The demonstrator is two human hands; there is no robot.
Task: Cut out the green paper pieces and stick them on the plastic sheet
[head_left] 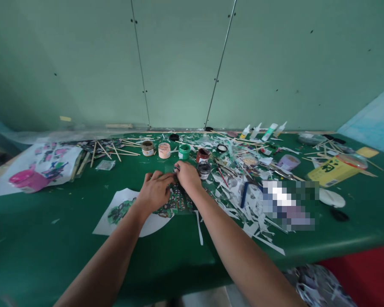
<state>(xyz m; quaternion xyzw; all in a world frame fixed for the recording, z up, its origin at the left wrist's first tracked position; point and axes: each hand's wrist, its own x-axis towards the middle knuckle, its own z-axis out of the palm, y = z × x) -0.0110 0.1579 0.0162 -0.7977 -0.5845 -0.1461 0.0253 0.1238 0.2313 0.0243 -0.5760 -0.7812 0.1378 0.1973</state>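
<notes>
A dark sheet with a green, brown and pinkish pattern (179,201) lies on the table in front of me. Partly under it is white paper (107,228) with a green painted patch. My left hand (154,191) rests over the patterned sheet, its fingers stretched toward the sheet's upper part. Beside it, my right hand (188,177) has its fingers pinched together near the left fingertips. Whatever is between them is too small and hidden to name. Just right of that hand stand a dark red paint jar (203,155) and a jar of dark grey paint (204,171).
Brown (147,149), peach (164,151) and green (184,152) paint jars stand beyond my hands. White paper scraps (259,213) cover the right side, with glue bottles (269,132) behind. A pink bottle (28,181) lies on paper at left, near wooden sticks (104,150).
</notes>
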